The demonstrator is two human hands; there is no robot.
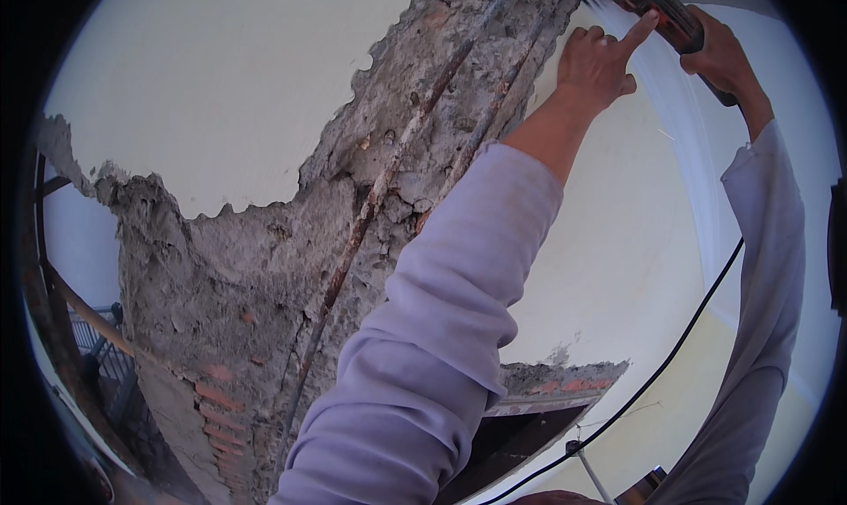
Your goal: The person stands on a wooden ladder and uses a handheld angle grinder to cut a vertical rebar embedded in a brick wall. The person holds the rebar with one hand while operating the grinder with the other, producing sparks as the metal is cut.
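My right hand [722,53] is wrapped round the rear of a red and dark power tool [668,15] at the upper right. Its front end runs out of the picture at the top, so its exact kind does not show. My left hand [597,67] is raised beside the tool, its index finger stretched out to the tool's body and its thumb apart. The other fingers are bent, with nothing seen in them. Left of this hand is a rough strip of bare concrete [353,196] with rusty reinforcing bars [375,196] along it.
Cream plaster [221,90] with a jagged edge borders the broken concrete. Exposed red bricks [221,408] show at the lower left, near a railing [110,364]. A black cable [657,374] hangs across the lower right. Below my left arm is a dark opening [520,443].
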